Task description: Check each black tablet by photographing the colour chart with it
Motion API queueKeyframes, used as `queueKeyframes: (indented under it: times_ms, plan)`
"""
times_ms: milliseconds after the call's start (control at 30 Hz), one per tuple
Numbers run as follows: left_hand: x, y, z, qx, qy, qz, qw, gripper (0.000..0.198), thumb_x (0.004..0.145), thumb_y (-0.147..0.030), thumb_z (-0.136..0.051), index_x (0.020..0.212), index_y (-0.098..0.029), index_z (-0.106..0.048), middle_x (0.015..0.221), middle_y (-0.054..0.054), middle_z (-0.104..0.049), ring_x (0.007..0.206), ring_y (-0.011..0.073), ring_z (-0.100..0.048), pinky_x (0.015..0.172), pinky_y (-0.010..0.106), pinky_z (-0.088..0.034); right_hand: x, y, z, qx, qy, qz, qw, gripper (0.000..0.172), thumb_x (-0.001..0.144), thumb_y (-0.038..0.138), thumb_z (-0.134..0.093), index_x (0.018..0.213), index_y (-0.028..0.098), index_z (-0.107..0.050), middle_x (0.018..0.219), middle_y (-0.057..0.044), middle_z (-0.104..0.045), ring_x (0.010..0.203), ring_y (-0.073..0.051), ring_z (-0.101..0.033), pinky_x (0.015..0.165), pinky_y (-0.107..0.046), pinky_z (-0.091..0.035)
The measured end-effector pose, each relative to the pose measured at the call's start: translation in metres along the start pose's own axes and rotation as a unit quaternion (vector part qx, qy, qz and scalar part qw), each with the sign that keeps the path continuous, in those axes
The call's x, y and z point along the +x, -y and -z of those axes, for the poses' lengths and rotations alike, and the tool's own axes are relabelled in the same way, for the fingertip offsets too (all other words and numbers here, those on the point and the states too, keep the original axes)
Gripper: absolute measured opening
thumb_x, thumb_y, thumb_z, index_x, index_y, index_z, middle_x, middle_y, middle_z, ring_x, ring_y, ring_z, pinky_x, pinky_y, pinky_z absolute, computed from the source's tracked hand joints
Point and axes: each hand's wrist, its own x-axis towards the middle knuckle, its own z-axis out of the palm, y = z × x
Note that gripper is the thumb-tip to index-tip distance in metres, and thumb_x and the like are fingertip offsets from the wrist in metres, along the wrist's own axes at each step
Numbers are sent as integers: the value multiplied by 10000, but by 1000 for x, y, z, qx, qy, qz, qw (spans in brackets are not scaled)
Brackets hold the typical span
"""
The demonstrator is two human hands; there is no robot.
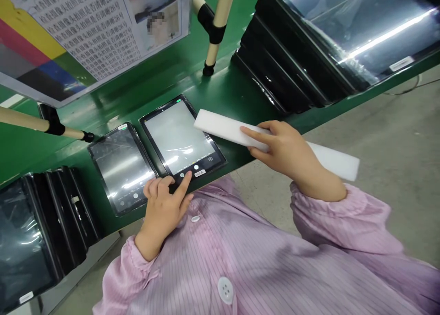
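My right hand (280, 150) is closed around a long white foam bar (220, 125), whose left end hangs over the right edge of a tablet. That tablet (172, 132) lies face up with a pale, lit screen and camera-style buttons along its lower edge. My left hand (165, 200) has its index finger stretched out at the lower edge of this tablet, near the round on-screen buttons; its other fingers are partly curled and it holds nothing. Just left of it lies a second tablet (122, 166) with a greyer screen under glossy film.
Stacks of black tablets stand on the green bench (237, 95): a right stack (295, 54) and a left stack (62, 214). A printed chart (92, 35) with colour blocks hangs at the upper left. Beige pipe posts (220, 17) with black joints rise behind the tablets.
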Motion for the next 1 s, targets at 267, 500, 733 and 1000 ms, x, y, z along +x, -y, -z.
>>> queueKeyframes:
  times_ms: [267, 500, 733, 1000]
  plan:
    - [-41, 10, 6, 7, 18, 55, 998, 382, 988, -334, -506, 1312, -261, -694, 1099, 150, -453, 1034, 294, -413, 924, 504, -381, 2, 1, 2, -30, -8, 10, 999, 449, 914, 326, -562, 1342, 243, -671, 1140, -167, -615, 943, -299, -598, 826, -474, -515]
    - [-75, 31, 20, 37, 19, 176, 983, 377, 982, -361, -527, 1318, -299, -686, 1139, 151, -465, 1037, 279, -424, 910, 500, -369, 35, 14, 10, -41, -66, -56, 995, 556, 953, 421, -555, 1410, 108, -613, 1199, -269, -610, 1053, -333, -575, 896, -476, -477]
    - [-78, 32, 14, 56, 14, 201, 978, 371, 969, -358, -554, 1309, -304, -691, 1155, 157, -478, 1054, 295, -421, 920, 495, -371, 68, 45, -18, -5, 26, -155, 988, 674, 953, 467, -563, 1520, 114, -476, 1458, -336, -455, 1300, -450, -482, 962, -593, -416]
    - [-98, 78, 11, -37, -30, 337, 940, 873, 773, -505, -760, 1515, -162, -451, 1359, 224, -427, 1291, 403, -426, 1080, 617, -358, 43, 66, -50, 495, 89, -146, 852, 879, 800, 390, -692, 1581, 203, -335, 1597, -150, -407, 1452, -292, -439, 1179, -501, -384]
